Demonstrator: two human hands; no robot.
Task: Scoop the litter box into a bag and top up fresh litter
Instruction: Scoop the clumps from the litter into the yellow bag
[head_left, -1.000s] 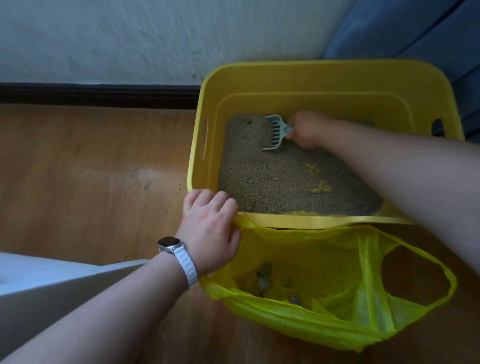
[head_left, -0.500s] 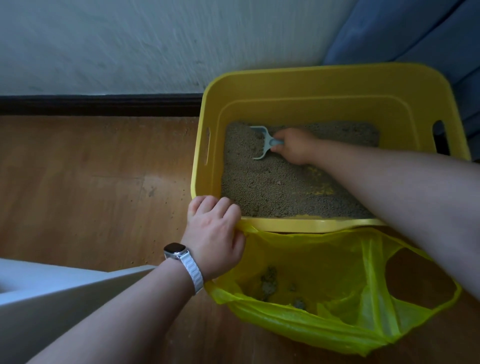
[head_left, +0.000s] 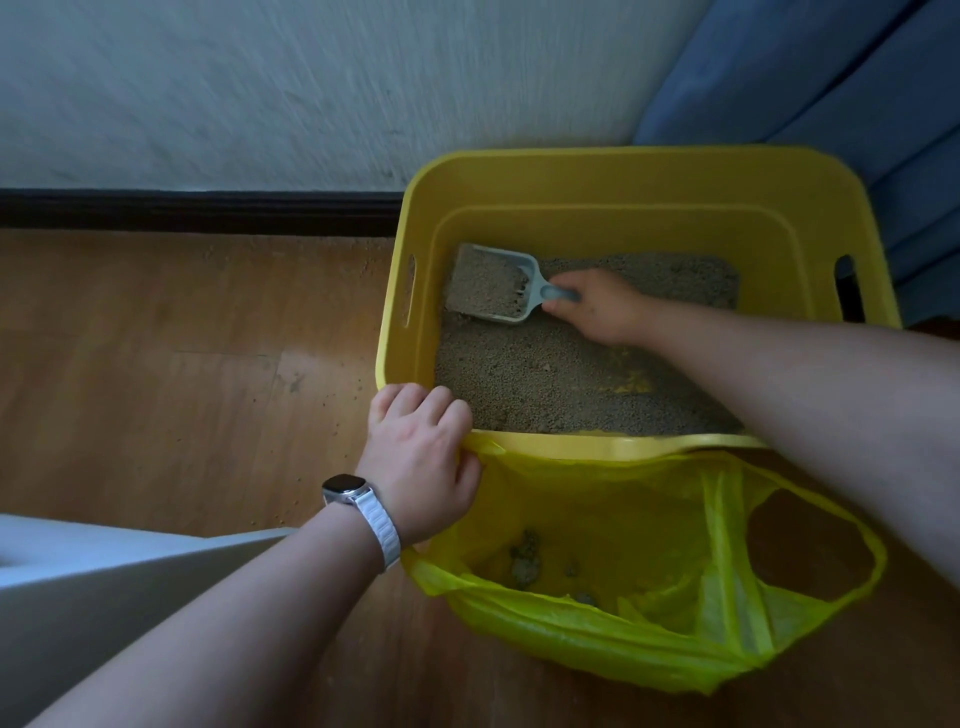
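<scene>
The scoop (head_left: 493, 283) sits loaded with grey litter in the far-left corner of the yellow litter box (head_left: 644, 176), its pan raised a little above the litter bed (head_left: 561, 384) and close to the left wall. Its long axis runs roughly left to right, pan to the left and short handle to the right, and the handle disappears into the right hand (head_left: 597, 306), whose fingers are curled round it in a closed grip. The destination, the yellow bag (head_left: 597, 639), lies on the floor (head_left: 182, 364) against the box's near rim, so from the scoop it is toward the person and somewhat to the right, across the full depth of the box; a few dark clumps (head_left: 524, 558) already lie in its bottom. The left hand (head_left: 421, 457) is the nearer one to the bag: it rests at the near-left corner of the box, fingers folded over the rim and pinching the bag's edge against it, which keeps the mouth open. In my judgement the coming move is a pull of the scoop back over the near rim, kept level until it is above the bag's opening, then tipped.
</scene>
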